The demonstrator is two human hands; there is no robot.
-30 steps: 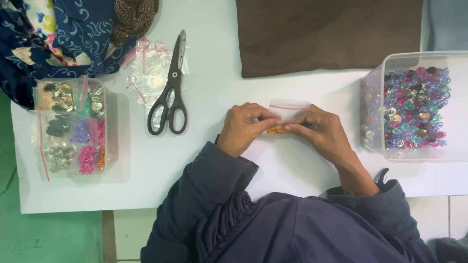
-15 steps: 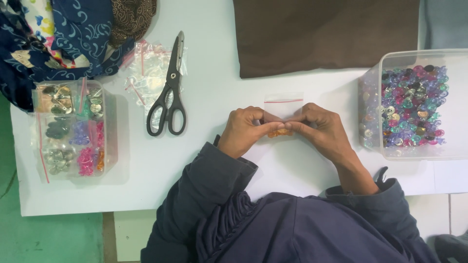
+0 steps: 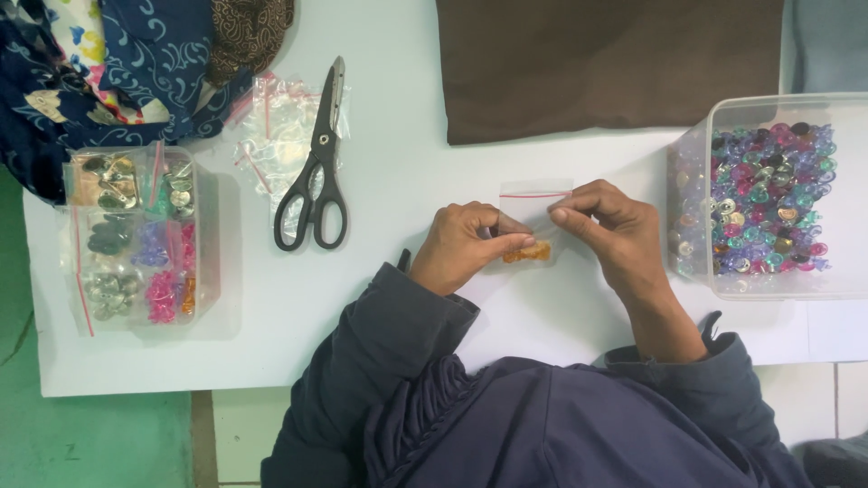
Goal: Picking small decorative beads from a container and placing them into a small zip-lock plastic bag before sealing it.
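Nearest of all, dark blue sleeves are reaching from the bottom edge onto a white table (image 3: 407,181), and both hands are meeting at its middle. Between them a small clear zip bag (image 3: 533,217) with a red seal line is lying flat on the table, holding a few small orange pieces (image 3: 527,252) bunched at its lower end. The left hand (image 3: 466,246) is pinching the bag's left side, its fingers narrowed, with thumb and forefinger closing just above the orange pieces. The right hand (image 3: 619,235) is gripping the bag's upper right corner near the red line, fingers curled and pressed tight together, so the bag is sitting stretched between the two sets of fingertips. Further left, black-handled scissors (image 3: 315,172) are lying closed, their blades resting over a loose heap of empty clear bags (image 3: 271,126). Beyond that, near the left edge, a clear box (image 3: 140,235) is holding sorted packets of silver, pink, purple and green buttons. To the right, a clear tub (image 3: 764,194) is sitting full of mixed purple, pink and teal pieces. Farthest away, a brown cloth (image 3: 615,63) is lying flat along the far edge, and patterned blue fabric (image 3: 127,63) is piling up in the far left corner.
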